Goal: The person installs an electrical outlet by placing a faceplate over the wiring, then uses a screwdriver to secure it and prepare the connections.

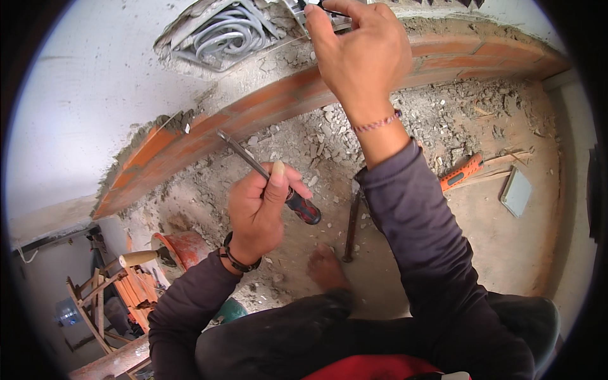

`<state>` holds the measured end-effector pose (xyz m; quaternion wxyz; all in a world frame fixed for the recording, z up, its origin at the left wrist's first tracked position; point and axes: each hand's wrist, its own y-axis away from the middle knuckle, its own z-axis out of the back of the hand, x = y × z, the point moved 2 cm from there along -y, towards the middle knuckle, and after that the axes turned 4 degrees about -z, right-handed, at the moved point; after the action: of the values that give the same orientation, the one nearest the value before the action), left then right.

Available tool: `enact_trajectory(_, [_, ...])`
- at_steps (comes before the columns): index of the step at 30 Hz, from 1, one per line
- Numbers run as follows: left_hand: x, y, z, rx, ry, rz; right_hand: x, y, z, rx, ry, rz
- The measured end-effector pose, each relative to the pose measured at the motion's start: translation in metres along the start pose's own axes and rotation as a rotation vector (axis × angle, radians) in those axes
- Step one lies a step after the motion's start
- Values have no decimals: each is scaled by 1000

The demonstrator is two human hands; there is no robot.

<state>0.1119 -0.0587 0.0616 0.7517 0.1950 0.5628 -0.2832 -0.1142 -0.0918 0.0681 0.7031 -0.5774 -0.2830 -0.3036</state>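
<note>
My left hand [259,209] grips a screwdriver [244,151] with a black and red handle, its metal shaft pointing up toward the brick band [278,92]. My right hand [364,60] is raised to the wall at the top, fingers bent and pressed on a light fitting [297,9] with a dark part; what exactly they grip is hidden. Just left of it, a recessed opening [193,19] in the white wall holds coiled grey cables [228,35].
Rubble [316,139] lies along the wall's foot, with an orange-handled tool [461,172], a pale tile piece [516,191] and a dark metal bar [350,231] near my bare foot [323,266]. At lower left are a red-orange bucket [190,250], a wooden-handled trowel [138,258] and wooden pieces [95,304].
</note>
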Motion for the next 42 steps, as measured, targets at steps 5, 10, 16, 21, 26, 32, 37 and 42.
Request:
enact_trajectory(5, [0, 5, 5, -7, 39, -50, 7, 7, -15, 14, 64, -82])
enact_trajectory(10, [5, 12, 11, -10, 57, -33, 9, 5, -20, 24, 150, -145])
enact_trajectory(16, [6, 12, 15, -5, 64, -66, 7, 6, -21, -32, 155, -34])
enact_trajectory(21, [4, 12, 15, 0, 68, -80, 7, 8, -24, -44, 150, -22])
enact_trajectory(26, [3, 12, 14, 6, 67, -91, 4, 0, -11, -96, -163, -132])
enact_trajectory(32, [7, 13, 14, 13, 71, -72, -12, -7, -8, -64, -76, 47])
enact_trajectory(37, [5, 11, 13, 27, 65, -92, -16, -14, -3, -5, -44, 102])
enact_trajectory(42, [7, 13, 14, 10, 72, -92, -15, -19, -5, 18, -71, 152])
